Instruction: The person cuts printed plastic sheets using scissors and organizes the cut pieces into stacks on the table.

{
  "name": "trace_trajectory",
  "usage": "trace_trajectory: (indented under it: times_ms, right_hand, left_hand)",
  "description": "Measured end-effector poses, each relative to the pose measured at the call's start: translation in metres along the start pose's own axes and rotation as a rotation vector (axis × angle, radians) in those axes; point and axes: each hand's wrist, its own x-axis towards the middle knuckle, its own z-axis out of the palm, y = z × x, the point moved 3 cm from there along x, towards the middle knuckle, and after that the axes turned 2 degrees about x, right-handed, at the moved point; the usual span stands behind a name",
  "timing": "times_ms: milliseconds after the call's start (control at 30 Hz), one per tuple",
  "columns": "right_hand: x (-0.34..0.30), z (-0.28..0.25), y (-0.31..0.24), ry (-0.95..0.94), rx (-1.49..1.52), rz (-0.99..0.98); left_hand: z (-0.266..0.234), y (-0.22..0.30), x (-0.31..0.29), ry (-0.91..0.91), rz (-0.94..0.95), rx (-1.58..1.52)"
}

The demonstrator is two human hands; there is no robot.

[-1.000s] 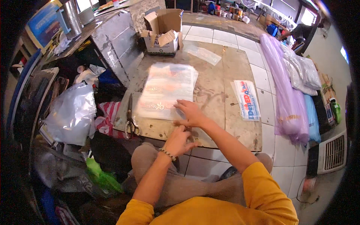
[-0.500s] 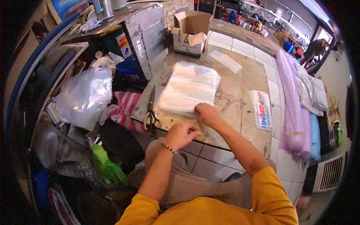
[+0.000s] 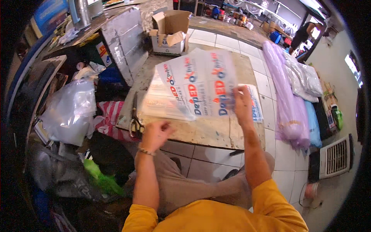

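My right hand (image 3: 242, 106) pinches the right edge of a see-through plastic sheet (image 3: 205, 83) with red and blue printing. The sheet is raised and blurred by motion, its left part still over a stack of similar sheets (image 3: 160, 100) on the low wooden table (image 3: 216, 133). My left hand (image 3: 156, 135), a beaded bracelet at its wrist, hovers by the table's front edge with curled fingers and nothing visible in them. Beside it, at the table's left edge, lies a pair of scissors (image 3: 136, 125). Behind my right hand, a smaller printed plastic piece (image 3: 255, 104) is partly covered.
An opened cardboard box (image 3: 168, 34) stands at the table's far end. On the left are plastic bags (image 3: 71, 110) and a red-and-white striped bag (image 3: 110, 116). Purple plastic rolls (image 3: 288, 96) lie on the tiled floor at right. Another person (image 3: 303, 36) bends far back right.
My right hand has lifted a printed sheet off the stack and drawn it up to the right. The left hand has shifted slightly left. The whole view has swung right.
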Motion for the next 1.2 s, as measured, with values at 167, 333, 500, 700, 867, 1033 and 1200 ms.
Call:
trace_trajectory:
  times_ms: [167, 333, 500, 700, 867, 1033, 1200]
  right_hand:
    - [-0.066, -0.132, 0.067, 0.114, 0.236, 0.34]
    - [-0.123, -0.192, 0.128, 0.172, 0.301, 0.47]
    - [-0.142, -0.22, 0.148, 0.205, -0.04, 0.262]
    - [-0.168, -0.163, 0.069, 0.355, -0.716, -0.093]
    - [-0.228, -0.082, 0.072, -0.285, -0.014, 0.644]
    - [-0.233, -0.043, 0.102, 0.101, 0.557, 0.474]
    - [-0.219, -0.037, 0.123, 0.193, 0.611, 0.552]
  left_hand:
    - [-0.053, -0.06, 0.008, 0.326, -0.207, 0.14]
    - [-0.052, -0.104, 0.023, 0.185, -0.261, 0.476]
    - [-0.047, -0.095, 0.029, 0.15, -0.338, 0.645]
    - [-0.055, -0.092, 0.03, 0.051, -0.424, 0.761]
    - [-0.069, -0.091, 0.027, 0.003, -0.392, 0.691]
    - [-0.096, -0.104, -0.011, 0.007, -0.378, 0.174]
    - [-0.046, 0.046, -0.095, 0.036, -0.369, -0.258]
